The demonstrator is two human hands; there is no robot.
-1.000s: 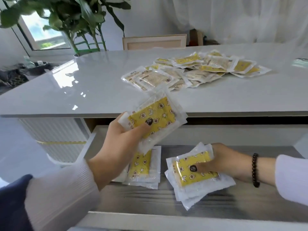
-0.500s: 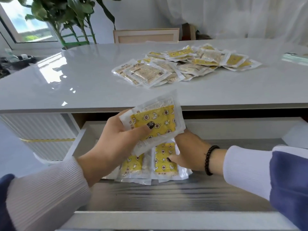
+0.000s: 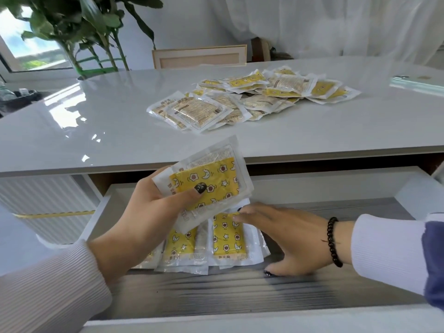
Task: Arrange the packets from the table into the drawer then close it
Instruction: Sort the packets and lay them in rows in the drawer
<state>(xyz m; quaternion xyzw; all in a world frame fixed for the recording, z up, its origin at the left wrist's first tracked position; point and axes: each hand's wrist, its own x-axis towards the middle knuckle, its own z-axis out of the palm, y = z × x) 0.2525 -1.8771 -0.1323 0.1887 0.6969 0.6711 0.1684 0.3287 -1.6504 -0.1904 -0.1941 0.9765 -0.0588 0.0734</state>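
**Packets partly stowed, drawer open**

A small stack of packets (image 3: 206, 181) is gripped by the left hand (image 3: 153, 212), thumb curled over the yellow printed face, fingers hidden behind the stack. The stack is held tilted above the left part of the drawer (image 3: 240, 296), just below the front edge of the desk (image 3: 96, 131).

The right hand (image 3: 286, 234) is laid flat inside the drawer, fingers straight and slightly spread, nothing clamped. Its fingertips (image 3: 240, 216) are resting on the top of the right-hand stowed pile (image 3: 227, 239); the thumb is down on the drawer floor. A dark bead bracelet (image 3: 334, 241) is seen on that wrist.

Two piles are seen side by side at the left of the drawer floor: the right-hand one under the fingertips and a left pile (image 3: 180, 246), partly hidden by the left hand and the held stack. Both are lying flat, yellow face up, edges touching or overlapping. The rest of the grey wood-grain drawer floor to the right is bare.

The drawer is pulled fully out.

On the desk, a loose heap of packets (image 3: 252, 97) is spread across the middle, well apart from the front edge; some are yellow face up, others show a beige printed side. A potted plant (image 3: 91, 32) is seen at the far left corner, and a pale flat object (image 3: 418, 84) at the far right edge, too blurred to identify.
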